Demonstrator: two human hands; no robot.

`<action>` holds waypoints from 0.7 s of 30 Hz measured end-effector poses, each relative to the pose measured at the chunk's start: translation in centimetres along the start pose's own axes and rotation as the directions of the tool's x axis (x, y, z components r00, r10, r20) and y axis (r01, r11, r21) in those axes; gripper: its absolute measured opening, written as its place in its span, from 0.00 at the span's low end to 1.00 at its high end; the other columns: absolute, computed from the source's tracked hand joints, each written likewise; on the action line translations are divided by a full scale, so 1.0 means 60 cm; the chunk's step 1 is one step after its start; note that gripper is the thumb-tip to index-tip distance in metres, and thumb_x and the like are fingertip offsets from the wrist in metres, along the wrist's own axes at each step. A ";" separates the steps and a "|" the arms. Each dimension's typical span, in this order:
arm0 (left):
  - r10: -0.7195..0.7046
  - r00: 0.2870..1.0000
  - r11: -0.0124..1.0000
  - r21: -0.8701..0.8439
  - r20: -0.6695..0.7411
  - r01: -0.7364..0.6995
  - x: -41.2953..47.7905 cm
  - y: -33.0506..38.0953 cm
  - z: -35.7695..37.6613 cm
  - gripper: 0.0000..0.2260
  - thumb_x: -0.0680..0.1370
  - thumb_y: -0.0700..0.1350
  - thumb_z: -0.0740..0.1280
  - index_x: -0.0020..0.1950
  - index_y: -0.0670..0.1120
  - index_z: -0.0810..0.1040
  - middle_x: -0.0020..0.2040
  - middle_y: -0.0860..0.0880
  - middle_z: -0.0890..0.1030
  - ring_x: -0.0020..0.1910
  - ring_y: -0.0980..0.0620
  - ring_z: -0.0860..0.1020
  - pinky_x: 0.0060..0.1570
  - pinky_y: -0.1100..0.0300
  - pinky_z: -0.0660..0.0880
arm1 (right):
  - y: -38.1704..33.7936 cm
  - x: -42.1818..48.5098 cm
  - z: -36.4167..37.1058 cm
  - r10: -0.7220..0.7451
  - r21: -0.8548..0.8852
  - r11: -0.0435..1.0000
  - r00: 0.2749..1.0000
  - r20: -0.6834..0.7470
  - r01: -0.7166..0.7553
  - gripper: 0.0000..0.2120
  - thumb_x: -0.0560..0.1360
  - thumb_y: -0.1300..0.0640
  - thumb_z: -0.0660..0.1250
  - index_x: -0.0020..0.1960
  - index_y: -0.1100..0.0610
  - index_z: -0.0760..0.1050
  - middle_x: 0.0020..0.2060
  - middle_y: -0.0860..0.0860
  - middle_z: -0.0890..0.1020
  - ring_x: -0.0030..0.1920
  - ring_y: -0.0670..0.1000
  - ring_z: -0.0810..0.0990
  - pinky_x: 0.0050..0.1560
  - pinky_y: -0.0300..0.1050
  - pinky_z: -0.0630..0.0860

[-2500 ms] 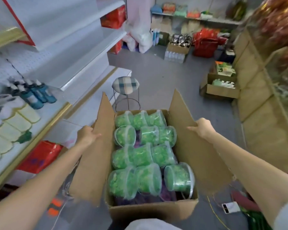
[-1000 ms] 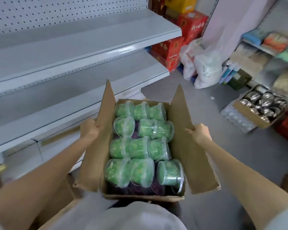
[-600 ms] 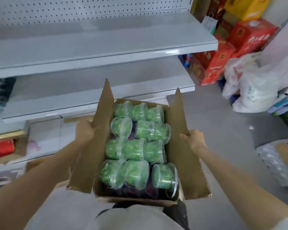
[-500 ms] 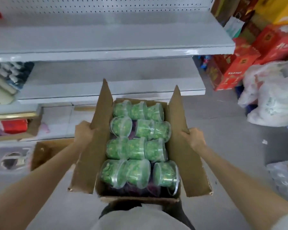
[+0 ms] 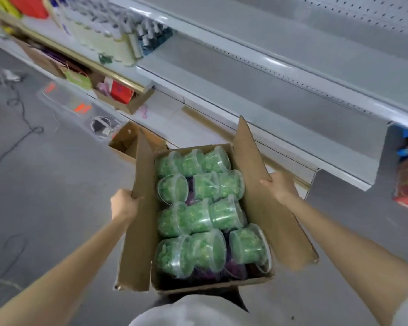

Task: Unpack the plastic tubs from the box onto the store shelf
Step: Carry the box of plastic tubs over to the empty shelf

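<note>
hidden: purple layer under the top tubs unclear | plastic tubs (image 5: 219, 215) clear, green-filled, lying sideways in open cardboard box (image 5: 222, 282) | left hand (image 5: 123, 205) grips left flap (image 5: 139, 231) | right hand (image 5: 280, 187) grips right flap (image 5: 269, 215) | box near grey store shelf (image 5: 292, 107)

Matt brown cardboard box (image 5: 264, 208), glossy clear plastic tubs (image 5: 224, 214), smooth grey metal shelf (image 5: 292, 74).

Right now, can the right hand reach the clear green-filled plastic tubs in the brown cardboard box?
Probably yes, once it lets go: the right hand grips the box flap; the tubs lie uncovered beside it.
</note>
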State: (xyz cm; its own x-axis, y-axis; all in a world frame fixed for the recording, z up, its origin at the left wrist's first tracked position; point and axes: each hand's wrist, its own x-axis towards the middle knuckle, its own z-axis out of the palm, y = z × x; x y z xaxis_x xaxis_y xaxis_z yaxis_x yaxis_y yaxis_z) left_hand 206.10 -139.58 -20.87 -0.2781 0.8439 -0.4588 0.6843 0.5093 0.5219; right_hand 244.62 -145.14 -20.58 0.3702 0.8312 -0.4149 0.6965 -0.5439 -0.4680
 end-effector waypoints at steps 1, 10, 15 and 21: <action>-0.010 1.000 1.000 -0.010 -0.012 0.010 0.003 -0.006 -0.003 0.10 0.74 0.42 0.70 0.46 0.35 0.81 0.40 0.38 0.81 0.37 0.41 0.81 0.43 0.49 0.80 | -0.012 0.007 0.001 -0.007 -0.015 1.000 1.000 0.004 0.007 0.16 0.75 0.55 0.65 0.31 0.61 0.69 0.28 0.53 0.71 0.29 0.50 0.69 0.27 0.43 0.59; -0.053 0.990 0.994 -0.105 -0.134 0.039 0.040 -0.002 -0.007 0.09 0.75 0.42 0.69 0.42 0.35 0.79 0.38 0.39 0.79 0.34 0.44 0.76 0.38 0.54 0.74 | -0.094 0.104 -0.006 -0.149 -0.130 0.981 0.989 -0.015 0.146 0.16 0.76 0.54 0.66 0.35 0.66 0.74 0.36 0.63 0.80 0.37 0.59 0.78 0.30 0.45 0.61; -0.192 0.958 0.972 -0.174 -0.214 0.156 0.028 0.022 0.021 0.13 0.76 0.41 0.68 0.33 0.37 0.73 0.31 0.44 0.74 0.27 0.48 0.71 0.32 0.57 0.71 | -0.118 0.194 -0.008 -0.283 -0.173 0.942 0.958 0.054 0.288 0.20 0.76 0.56 0.66 0.29 0.59 0.63 0.26 0.51 0.68 0.30 0.52 0.68 0.27 0.44 0.58; -0.368 0.854 0.917 -0.292 -0.368 0.270 -0.008 0.052 0.094 0.21 0.75 0.39 0.67 0.26 0.42 0.60 0.26 0.48 0.65 0.26 0.51 0.59 0.26 0.60 0.62 | -0.172 0.309 -0.017 -0.424 -0.247 0.851 0.884 0.199 0.464 0.22 0.76 0.56 0.65 0.27 0.58 0.60 0.25 0.51 0.66 0.28 0.52 0.66 0.27 0.43 0.58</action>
State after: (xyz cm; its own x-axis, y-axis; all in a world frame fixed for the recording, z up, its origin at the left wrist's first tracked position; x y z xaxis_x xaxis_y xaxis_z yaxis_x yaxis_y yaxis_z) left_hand 212.16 -139.32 -23.07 -0.7376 0.5949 -0.3195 0.3558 0.7445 0.5649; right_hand 244.93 -123.98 -22.65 -0.0904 0.9419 -0.3235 0.9163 -0.0486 -0.3976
